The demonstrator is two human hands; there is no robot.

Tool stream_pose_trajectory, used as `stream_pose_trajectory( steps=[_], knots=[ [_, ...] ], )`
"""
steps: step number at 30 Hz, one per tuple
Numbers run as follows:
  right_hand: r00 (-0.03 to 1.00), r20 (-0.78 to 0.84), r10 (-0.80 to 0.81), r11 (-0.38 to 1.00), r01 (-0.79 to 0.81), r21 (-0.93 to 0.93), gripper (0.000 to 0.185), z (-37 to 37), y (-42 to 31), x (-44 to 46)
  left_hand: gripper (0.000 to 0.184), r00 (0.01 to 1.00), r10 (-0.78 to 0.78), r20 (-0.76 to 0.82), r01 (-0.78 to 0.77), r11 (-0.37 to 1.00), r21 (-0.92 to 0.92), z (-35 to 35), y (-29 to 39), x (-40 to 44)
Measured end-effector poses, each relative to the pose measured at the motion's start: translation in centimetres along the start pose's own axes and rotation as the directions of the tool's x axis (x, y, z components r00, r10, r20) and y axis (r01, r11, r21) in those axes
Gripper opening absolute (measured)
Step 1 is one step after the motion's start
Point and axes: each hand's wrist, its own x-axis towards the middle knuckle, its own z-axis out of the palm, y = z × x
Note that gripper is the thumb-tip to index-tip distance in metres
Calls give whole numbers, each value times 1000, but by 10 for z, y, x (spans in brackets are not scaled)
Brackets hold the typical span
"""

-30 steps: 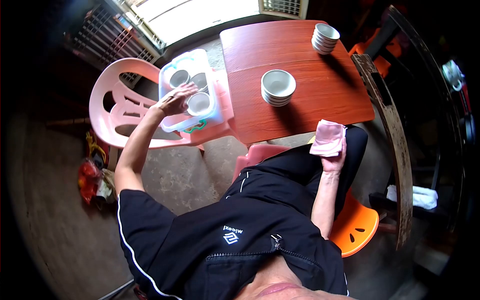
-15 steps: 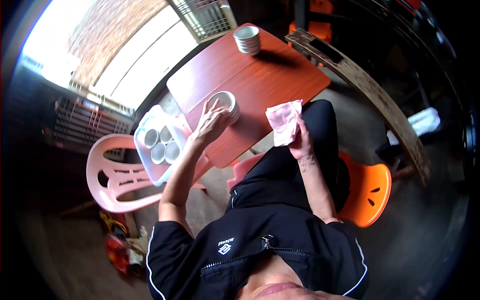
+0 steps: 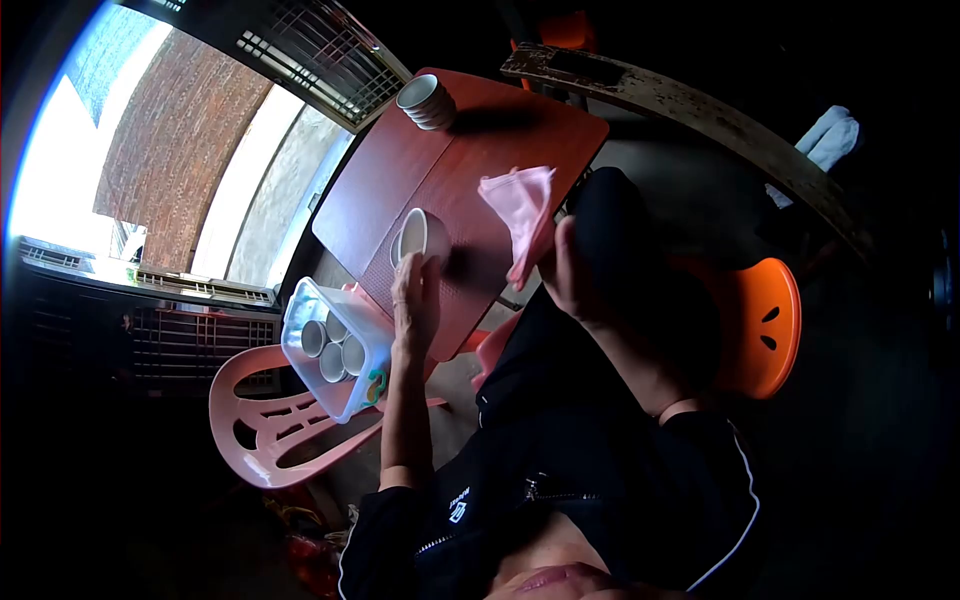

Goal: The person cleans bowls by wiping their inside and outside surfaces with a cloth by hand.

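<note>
My left hand (image 3: 415,305) has its fingers at the near rim of a white bowl (image 3: 424,236), which tilts above the near left part of the red-brown table (image 3: 500,135). Whether more bowls are nested under it cannot be made out. A pink cloth (image 3: 524,212) is gripped by my right hand (image 3: 565,280) and spreads upward from its fingers, over the table's near edge. Further back, a stack of several white bowls (image 3: 426,102) leans a little in view near the table's far edge.
Left of the table, a clear plastic bin (image 3: 369,340) with several cups or bowls inside rests on a pink chair (image 3: 262,440). An orange seat (image 3: 770,325) is at my right. A worn wooden plank (image 3: 700,110) curves beyond the table. Light comes through an opening at the left.
My left hand went from the bin to the near bowls on the table, and the bowl there now looks tilted. The pink cloth has been raised and spread in my right hand. The view has turned.
</note>
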Motion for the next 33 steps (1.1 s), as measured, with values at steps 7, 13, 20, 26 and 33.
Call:
stream_pose_trajectory(
  steps=[7,13,20,26,33],
  knots=[
    [768,518,-377,107,591,-799,39,15,3,29,20,952,-109,285,281,676,-682,16,65,-42],
    [849,452,-272,312,523,-794,34,3,1,27,22,895,-229,383,441,593,-674,14,73,-49],
    [842,334,-423,385,501,-775,48,-7,28,20,28,902,-296,315,398,282,-873,14,85,-52],
    [701,530,-478,-25,592,-805,40,-11,10,25,26,900,-243,361,432,404,-806,13,70,-52],
    [985,82,-150,712,165,-683,20,34,-19,22,22,874,-228,428,474,215,-854,4,91,-38]
  ],
)
